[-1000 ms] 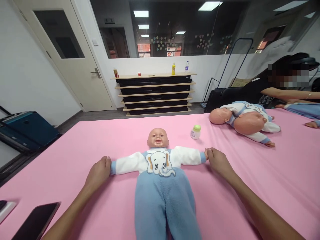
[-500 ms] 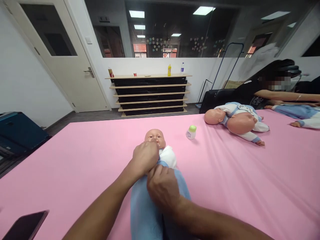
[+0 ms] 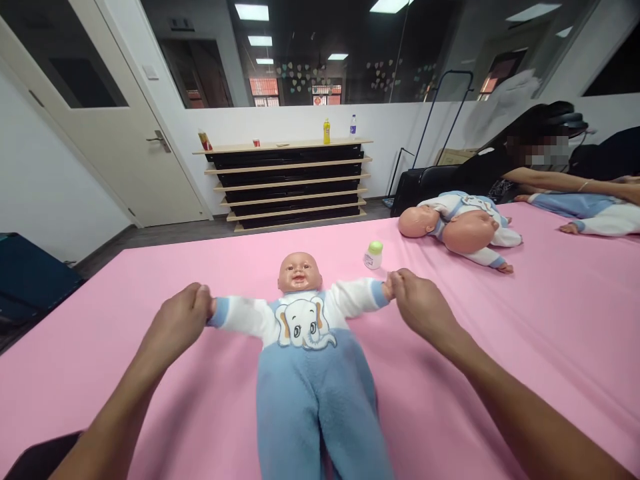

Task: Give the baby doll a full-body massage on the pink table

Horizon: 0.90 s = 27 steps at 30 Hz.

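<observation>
A baby doll (image 3: 303, 320) in a white top with an elephant print and blue trousers lies face up on the pink mat (image 3: 525, 347) in front of me. Its arms are spread out to both sides. My left hand (image 3: 177, 323) is closed around the doll's hand on the left. My right hand (image 3: 420, 303) grips the doll's other hand on the right. A small white bottle with a green cap (image 3: 373, 255) stands just beyond my right hand.
A second baby doll (image 3: 457, 227) lies further back on the right, and another person (image 3: 545, 170) leans over a third doll (image 3: 595, 217) at the far right. A dark phone (image 3: 30, 457) lies at the lower left. Shelves (image 3: 287, 183) and a door (image 3: 95, 113) stand behind.
Half a second ago both hands held the doll's arms crossed over its chest; now they have drawn the arms back out to the sides, as they were a second ago.
</observation>
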Available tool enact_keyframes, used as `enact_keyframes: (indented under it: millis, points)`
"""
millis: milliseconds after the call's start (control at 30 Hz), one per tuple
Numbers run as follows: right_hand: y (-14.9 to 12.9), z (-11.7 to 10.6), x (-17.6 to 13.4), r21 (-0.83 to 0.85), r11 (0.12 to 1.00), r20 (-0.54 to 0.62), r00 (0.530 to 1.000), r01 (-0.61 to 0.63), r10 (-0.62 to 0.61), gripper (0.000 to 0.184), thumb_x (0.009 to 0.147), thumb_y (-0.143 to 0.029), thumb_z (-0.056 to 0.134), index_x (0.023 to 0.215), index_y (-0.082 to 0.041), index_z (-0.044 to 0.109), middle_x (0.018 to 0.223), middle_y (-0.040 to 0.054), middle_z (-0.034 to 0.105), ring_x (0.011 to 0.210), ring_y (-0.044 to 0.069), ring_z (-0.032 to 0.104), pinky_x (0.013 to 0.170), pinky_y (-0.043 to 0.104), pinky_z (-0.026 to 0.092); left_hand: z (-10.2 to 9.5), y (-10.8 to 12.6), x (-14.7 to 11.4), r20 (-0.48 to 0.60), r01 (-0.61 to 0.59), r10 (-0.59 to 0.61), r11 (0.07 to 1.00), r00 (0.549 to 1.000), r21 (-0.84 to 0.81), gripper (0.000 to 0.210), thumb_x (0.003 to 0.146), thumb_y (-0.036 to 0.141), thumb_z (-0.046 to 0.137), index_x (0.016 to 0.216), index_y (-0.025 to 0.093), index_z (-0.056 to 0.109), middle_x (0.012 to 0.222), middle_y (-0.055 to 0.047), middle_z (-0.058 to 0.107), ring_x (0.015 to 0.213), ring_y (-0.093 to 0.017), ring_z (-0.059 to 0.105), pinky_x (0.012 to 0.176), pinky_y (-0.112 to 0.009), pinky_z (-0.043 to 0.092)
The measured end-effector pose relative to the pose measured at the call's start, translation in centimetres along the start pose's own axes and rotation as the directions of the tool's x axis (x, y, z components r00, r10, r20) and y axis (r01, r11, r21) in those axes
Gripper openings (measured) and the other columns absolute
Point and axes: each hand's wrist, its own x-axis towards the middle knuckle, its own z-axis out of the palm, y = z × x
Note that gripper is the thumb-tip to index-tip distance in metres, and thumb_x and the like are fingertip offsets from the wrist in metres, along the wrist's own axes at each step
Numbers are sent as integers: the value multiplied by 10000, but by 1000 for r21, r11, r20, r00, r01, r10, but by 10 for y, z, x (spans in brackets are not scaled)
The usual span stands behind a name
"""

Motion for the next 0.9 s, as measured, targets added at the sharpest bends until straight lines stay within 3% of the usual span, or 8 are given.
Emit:
enact_keyframes:
  millis: [67,167,267,400,600,733,900]
  points:
    - [38,17,9,98,986,86,989,-132,124,411,985,-417,286,791,-170,550,719,53,630,632,152,554,557,249,296,10,-36,0,1,86,-86,995,996,51,435,939,484,233,696,204,460,694,-15,590,664,-183,548,613,-278,367]
    - [78,51,11,191,957,194,964,-219,182,433,975,-414,301,761,-163,582,750,63,650,678,156,570,614,247,342,35,-71,-2,26,149,-151,986,988,79,426,937,454,230,693,201,471,688,-41,588,669,-201,548,625,-293,375]
    - [96,75,8,247,932,246,947,-266,205,447,966,-424,311,746,-162,598,724,61,651,659,152,564,620,248,354,57,-87,-5,46,167,-171,983,984,77,398,931,420,232,670,207,445,671,-50,580,649,-204,544,610,-295,383]
    - [102,82,6,336,882,287,928,-331,239,474,946,-486,335,697,-162,575,608,46,612,517,127,503,517,240,328,67,-99,-6,44,190,-194,978,980,82,364,919,369,230,658,213,431,669,-58,583,633,-211,543,587,-300,390]
    - [104,81,9,437,795,399,883,-420,247,517,933,-544,326,695,-148,557,487,41,560,349,114,456,380,221,308,70,-98,-6,-9,228,-228,966,974,122,372,909,364,234,720,190,503,771,-121,638,707,-247,585,608,-318,411]
    - [107,85,12,516,726,440,868,-454,230,474,937,-508,360,711,-135,546,509,60,577,369,125,516,382,216,387,69,-87,-15,-56,282,-276,943,960,176,350,899,346,272,864,141,553,906,-193,655,799,-288,608,626,-337,412]
    - [112,93,13,571,672,430,869,-472,244,452,942,-490,381,743,-120,549,528,74,588,375,131,537,375,219,427,49,-60,-36,-110,330,-312,913,944,240,385,854,369,400,1093,95,527,977,-227,649,864,-332,612,621,-349,410]
